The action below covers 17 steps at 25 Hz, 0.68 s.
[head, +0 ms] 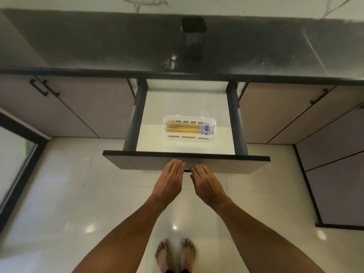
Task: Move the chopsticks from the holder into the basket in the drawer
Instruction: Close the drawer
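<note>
A white slotted basket (171, 137) lies in the open drawer (186, 161). Several wooden chopsticks (182, 128) with blue-and-white patterned ends rest flat inside it. On the dark countertop stands a black square holder (194, 39); I see nothing sticking out of it. My left hand (169, 181) and my right hand (206, 183) are both flat, fingers together and stretched out, with the fingertips against the drawer's front panel. Neither hand holds anything.
The dark counter (98, 46) runs across the top under a marble wall. Grey cabinet doors with black handles (38, 87) flank the drawer. A taller cabinet block (334, 174) juts out at the right. My bare feet (175, 255) stand on glossy white tiles.
</note>
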Each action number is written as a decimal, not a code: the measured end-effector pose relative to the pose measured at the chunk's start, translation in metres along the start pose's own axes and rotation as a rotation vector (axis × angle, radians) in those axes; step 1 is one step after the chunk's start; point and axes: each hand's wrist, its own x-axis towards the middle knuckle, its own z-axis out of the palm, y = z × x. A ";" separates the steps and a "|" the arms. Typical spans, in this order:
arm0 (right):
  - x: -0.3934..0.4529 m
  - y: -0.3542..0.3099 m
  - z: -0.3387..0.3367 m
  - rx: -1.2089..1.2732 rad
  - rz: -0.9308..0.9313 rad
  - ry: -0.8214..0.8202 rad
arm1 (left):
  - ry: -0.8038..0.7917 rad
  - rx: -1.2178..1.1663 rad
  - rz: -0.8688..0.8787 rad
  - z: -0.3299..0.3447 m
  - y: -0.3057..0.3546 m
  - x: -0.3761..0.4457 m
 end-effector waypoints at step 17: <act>0.062 0.012 0.051 -0.103 0.213 -0.615 | -0.570 0.494 -0.031 0.055 -0.012 0.038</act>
